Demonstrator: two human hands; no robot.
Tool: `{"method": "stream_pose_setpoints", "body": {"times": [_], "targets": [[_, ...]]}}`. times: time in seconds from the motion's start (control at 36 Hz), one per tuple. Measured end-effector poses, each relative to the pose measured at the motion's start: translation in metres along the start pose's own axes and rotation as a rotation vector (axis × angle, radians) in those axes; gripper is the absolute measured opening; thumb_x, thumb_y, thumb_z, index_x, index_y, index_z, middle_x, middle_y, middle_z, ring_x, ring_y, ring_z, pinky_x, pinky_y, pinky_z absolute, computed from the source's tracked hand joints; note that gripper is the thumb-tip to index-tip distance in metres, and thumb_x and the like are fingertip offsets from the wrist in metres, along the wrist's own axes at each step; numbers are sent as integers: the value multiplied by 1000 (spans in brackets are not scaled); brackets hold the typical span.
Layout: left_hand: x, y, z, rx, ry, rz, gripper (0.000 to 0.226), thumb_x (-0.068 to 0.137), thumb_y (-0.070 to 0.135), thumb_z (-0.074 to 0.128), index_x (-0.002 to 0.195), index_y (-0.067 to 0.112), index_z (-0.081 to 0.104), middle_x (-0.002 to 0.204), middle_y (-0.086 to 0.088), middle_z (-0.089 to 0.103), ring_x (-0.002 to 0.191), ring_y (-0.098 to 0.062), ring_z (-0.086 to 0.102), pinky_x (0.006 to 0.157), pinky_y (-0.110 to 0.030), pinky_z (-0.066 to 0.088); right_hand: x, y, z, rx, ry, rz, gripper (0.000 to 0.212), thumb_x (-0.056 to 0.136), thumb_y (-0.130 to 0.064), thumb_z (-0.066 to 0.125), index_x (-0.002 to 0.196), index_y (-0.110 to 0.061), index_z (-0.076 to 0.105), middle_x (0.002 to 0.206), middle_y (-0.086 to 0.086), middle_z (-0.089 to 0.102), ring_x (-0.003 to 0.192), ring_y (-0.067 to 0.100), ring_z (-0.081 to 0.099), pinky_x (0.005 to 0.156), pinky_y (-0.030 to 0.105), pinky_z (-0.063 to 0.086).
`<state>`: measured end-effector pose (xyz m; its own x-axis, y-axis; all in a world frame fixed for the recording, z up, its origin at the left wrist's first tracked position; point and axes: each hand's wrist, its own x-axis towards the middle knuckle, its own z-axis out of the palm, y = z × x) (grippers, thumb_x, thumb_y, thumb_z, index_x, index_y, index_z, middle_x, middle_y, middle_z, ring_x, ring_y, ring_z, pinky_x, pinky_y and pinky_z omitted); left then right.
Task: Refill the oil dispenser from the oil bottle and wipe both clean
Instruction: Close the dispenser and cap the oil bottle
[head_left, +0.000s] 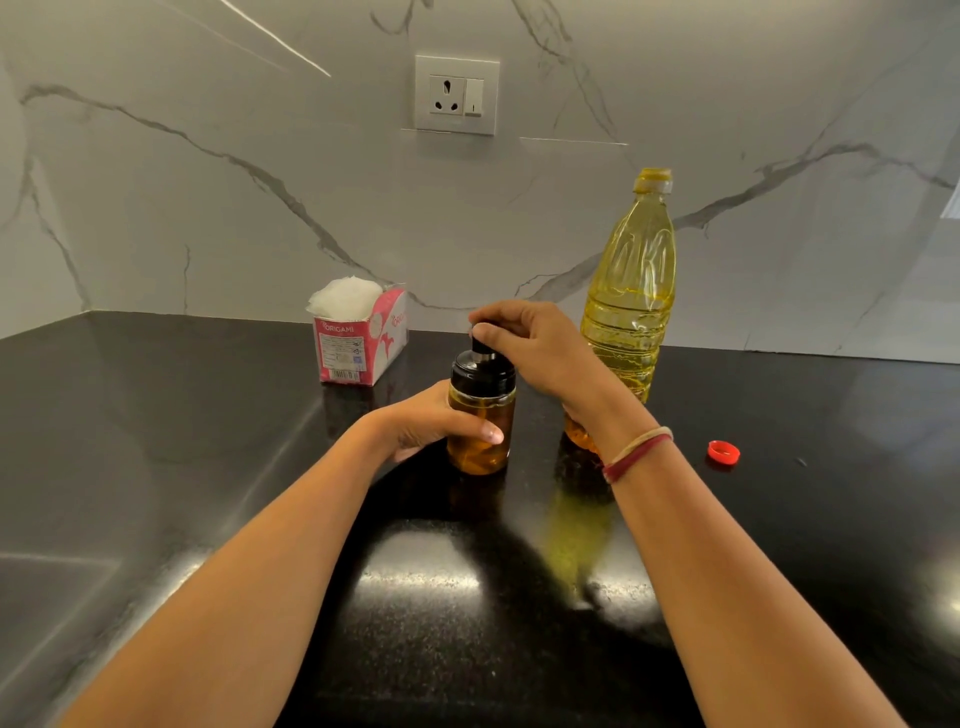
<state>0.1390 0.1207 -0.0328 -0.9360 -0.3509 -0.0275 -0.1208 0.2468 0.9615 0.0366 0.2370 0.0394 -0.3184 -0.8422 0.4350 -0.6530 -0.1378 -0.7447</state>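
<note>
Now your left hand (431, 422) curls around the oil dispenser (482, 439), a small clear jar of amber oil with a black lid, upright on the black counter (208, 457). Your right hand (530, 353) pinches its top knob. The yellow oil bottle (631, 291) stands just behind.

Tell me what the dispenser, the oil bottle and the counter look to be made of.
The dispenser: clear, smooth body, probably glass, though hard plastic is possible; glossy black plastic-looking lid. The oil bottle: thin clear plastic, judging by its moulded ribs and embossed panels. The counter: polished dark speckled stone, likely granite, given its mirror-like glare.
</note>
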Motion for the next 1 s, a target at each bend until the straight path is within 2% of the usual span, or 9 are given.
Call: {"method": "stream_pose_setpoints", "body": {"times": [0.11, 0.22, 0.36, 0.47, 0.61, 0.69, 0.81, 0.92, 1.0], "targets": [[-1, 0, 1, 12, 8, 11, 84, 48, 34, 83, 126, 30, 50, 131, -1, 60, 123, -18, 57, 100, -32, 47, 1, 1, 0, 28, 74, -5, 24, 84, -17, 71, 105, -6, 70, 101, 8, 72, 97, 17, 66, 88, 28, 53], [-2, 0, 0, 19, 24, 10, 97, 49, 32, 84, 137, 25, 46, 138, -3, 57, 127, -19, 53, 109, -40, 41, -1, 2, 7, -50, 251, -48, 26, 72, -31, 82, 88, -12, 72, 79, -2, 69, 75, 8, 66, 68, 20, 54], [-1, 0, 0, 17, 6, 2, 65, 64, 20, 76, 121, 37, 49, 131, 5, 59, 118, -8, 55, 91, -25, 47, 1, 1, -1, 2, 99, 14, 56, 82, -39, 71, 129, -13, 55, 116, 0, 61, 102, 10, 57, 81, 18, 48], [-1, 0, 0, 8, 7, -3, 63, 65, 20, 75, 121, 35, 50, 126, 5, 60, 117, -10, 56, 91, -26, 47, 0, -2, -8, 53, 40, 4, 29, 91, -15, 63, 120, -9, 63, 112, 5, 67, 107, 16, 62, 94, 26, 50], [-1, -1, -1, 0, 2, -4, 64, 64, 20, 77, 119, 36, 50, 125, 3, 61, 118, -13, 57, 96, -31, 47, -1, -2, 0, 2, 175, -58, 13, 84, -15, 71, 96, -9, 71, 93, 6, 72, 89, 15, 67, 83, 26, 55], [-1, -1, -1, 2, 2, -6, 68, 61, 23, 79, 120, 36, 50, 126, 2, 61, 118, -14, 57, 98, -32, 47, -1, -3, 2, -52, 203, -90, 18, 83, -21, 73, 97, -11, 69, 89, 0, 71, 83, 9, 66, 74, 15, 52], [-2, 0, -1, 13, -2, -16, 60, 65, 22, 76, 115, 40, 49, 120, 9, 62, 108, -4, 60, 83, -21, 49, -1, -2, -2, 31, 21, 1, 29, 89, -15, 66, 117, -9, 65, 109, 5, 69, 103, 15, 63, 92, 25, 51], [-3, 1, -1, 13, -6, -18, 59, 65, 21, 76, 114, 40, 50, 119, 9, 62, 106, -3, 61, 78, -18, 50, 0, 1, -3, 82, 70, 15, 25, 81, -15, 74, 105, -7, 71, 100, 8, 72, 96, 17, 67, 90, 34, 54], [-3, -1, -1, 0, 6, -11, 60, 64, 20, 77, 116, 37, 52, 117, 7, 66, 104, -5, 65, 79, -18, 51, 1, 4, 5, 12, 224, 6, 28, 71, -28, 83, 92, -11, 73, 84, 1, 72, 80, 11, 68, 74, 20, 56]]}}
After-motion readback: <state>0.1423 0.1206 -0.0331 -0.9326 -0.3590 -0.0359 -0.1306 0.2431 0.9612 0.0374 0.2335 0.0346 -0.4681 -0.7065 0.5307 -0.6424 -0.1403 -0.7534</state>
